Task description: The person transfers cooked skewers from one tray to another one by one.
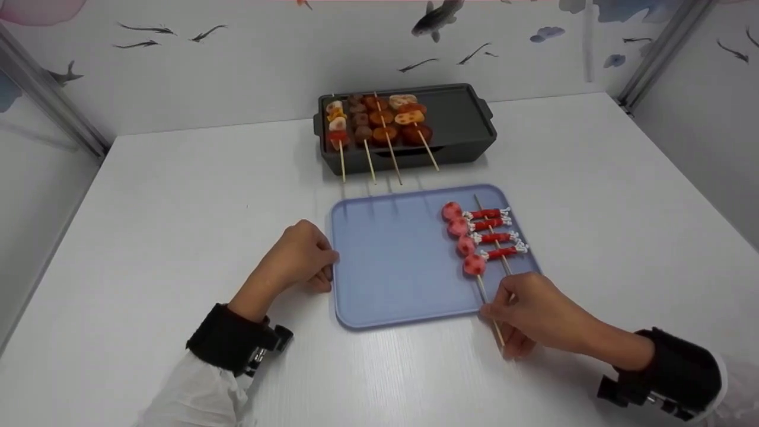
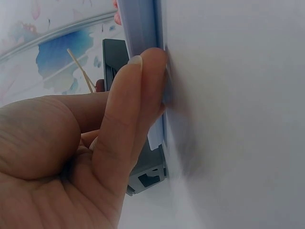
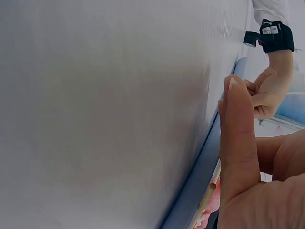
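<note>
A light blue tray (image 1: 391, 261) lies on the table. My left hand (image 1: 302, 255) pinches its left rim between thumb and index finger (image 2: 155, 71). My right hand (image 1: 536, 317) grips the front rim near the right corner, its thumb (image 3: 238, 133) lying across a skewer stick. That skewer of pink balls (image 1: 465, 246) rests on the tray's right side, its stick end jutting past the rim. Beside it is a skewer of red pieces with white frilled ends (image 1: 497, 237); my right hand hides its lower stick.
Behind the tray stands a dark grey grill (image 1: 456, 112) with several skewers across its left part, their sticks overhanging the front. A patterned white wall (image 1: 267, 65) closes off the back, with metal posts (image 1: 53, 89) at the corners.
</note>
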Available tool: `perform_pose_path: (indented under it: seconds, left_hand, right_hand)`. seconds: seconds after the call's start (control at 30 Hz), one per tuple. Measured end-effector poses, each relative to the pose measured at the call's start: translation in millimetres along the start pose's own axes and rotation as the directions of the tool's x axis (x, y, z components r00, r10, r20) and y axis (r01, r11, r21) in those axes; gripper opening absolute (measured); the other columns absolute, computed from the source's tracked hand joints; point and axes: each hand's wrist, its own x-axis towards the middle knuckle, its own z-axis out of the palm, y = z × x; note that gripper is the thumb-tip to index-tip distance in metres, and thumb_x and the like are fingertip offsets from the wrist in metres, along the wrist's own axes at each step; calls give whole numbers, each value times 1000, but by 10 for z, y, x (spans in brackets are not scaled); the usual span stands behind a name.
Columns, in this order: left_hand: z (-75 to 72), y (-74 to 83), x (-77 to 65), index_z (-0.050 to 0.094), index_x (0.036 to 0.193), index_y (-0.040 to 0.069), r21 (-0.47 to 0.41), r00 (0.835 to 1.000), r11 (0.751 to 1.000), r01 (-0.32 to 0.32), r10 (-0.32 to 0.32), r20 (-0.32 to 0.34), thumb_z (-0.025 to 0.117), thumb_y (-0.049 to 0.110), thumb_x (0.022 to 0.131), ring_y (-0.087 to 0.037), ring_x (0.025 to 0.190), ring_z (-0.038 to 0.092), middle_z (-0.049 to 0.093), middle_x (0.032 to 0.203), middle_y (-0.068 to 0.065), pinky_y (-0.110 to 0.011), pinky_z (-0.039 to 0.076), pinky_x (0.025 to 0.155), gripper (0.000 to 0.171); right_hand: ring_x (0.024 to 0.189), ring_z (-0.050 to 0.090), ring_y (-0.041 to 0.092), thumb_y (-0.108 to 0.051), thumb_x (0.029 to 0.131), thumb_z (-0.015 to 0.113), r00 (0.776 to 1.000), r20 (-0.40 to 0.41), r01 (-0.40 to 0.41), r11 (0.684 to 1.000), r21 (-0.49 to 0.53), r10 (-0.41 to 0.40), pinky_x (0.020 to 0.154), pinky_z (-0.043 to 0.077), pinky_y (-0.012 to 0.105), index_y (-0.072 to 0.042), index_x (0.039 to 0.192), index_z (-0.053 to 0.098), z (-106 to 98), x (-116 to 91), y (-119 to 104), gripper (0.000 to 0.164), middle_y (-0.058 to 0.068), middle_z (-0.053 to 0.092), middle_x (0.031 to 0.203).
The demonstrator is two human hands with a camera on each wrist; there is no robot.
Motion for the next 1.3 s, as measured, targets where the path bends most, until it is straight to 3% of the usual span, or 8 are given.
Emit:
perform_pose_path:
  seconds: [0.5, 0.73, 0.87, 1.1, 1.17, 1.3]
  left_hand:
    - [0, 18, -4, 72, 70, 3, -22, 1000, 999, 25, -25, 7, 63, 10, 89, -16, 53, 65, 66, 58, -5, -25, 50, 59, 23]
    - [5, 3, 3, 72, 68, 4, -14, 1000, 1000, 10, -10, 9, 62, 10, 89, -15, 52, 65, 66, 57, -4, -25, 50, 61, 24]
    - [5, 2, 5, 72, 68, 4, -16, 1000, 1000, 6, -6, 10, 61, 9, 89, -16, 51, 65, 66, 57, -4, -26, 50, 62, 25]
    - [4, 0, 10, 72, 71, 2, -32, 1000, 999, 22, -22, 17, 62, 9, 90, -17, 51, 66, 66, 57, -6, -25, 51, 59, 23]
    - [4, 0, 8, 72, 72, 1, -39, 999, 999, 28, -28, 20, 62, 9, 90, -18, 51, 66, 66, 58, -6, -25, 51, 56, 22]
    - [11, 2, 0, 72, 72, 1, -63, 999, 998, 31, -29, 27, 61, 9, 90, -19, 50, 66, 67, 58, -7, -24, 51, 52, 22]
  right_hand:
    - [50, 65, 28, -36, 87, 69, 999, -26, 24, 996, -81, -26, 48, 54, 39, -1, 84, 56, 18, 4, -6, 37, 12, 64, 60]
    - [42, 59, 22, -34, 89, 67, 988, -119, 74, 973, -217, -102, 40, 50, 36, -7, 82, 57, -9, 14, -43, 30, 7, 60, 55]
    - [38, 53, 17, -33, 90, 66, 948, -211, 165, 935, -313, -238, 38, 44, 30, -10, 83, 60, -81, 30, -132, 25, 2, 57, 53]
    - [53, 54, 13, -27, 92, 64, 824, -332, 302, 852, -428, -459, 43, 39, 26, -12, 84, 64, -220, 153, -364, 17, -3, 59, 59]
    - [56, 55, 14, -29, 92, 64, 805, -344, 322, 843, -432, -484, 46, 41, 26, -12, 87, 65, -257, 217, -451, 17, -3, 61, 65]
    - [67, 59, 14, -37, 93, 60, 791, -367, 328, 846, -419, -489, 54, 46, 28, -13, 92, 65, -333, 368, -634, 25, 0, 65, 77]
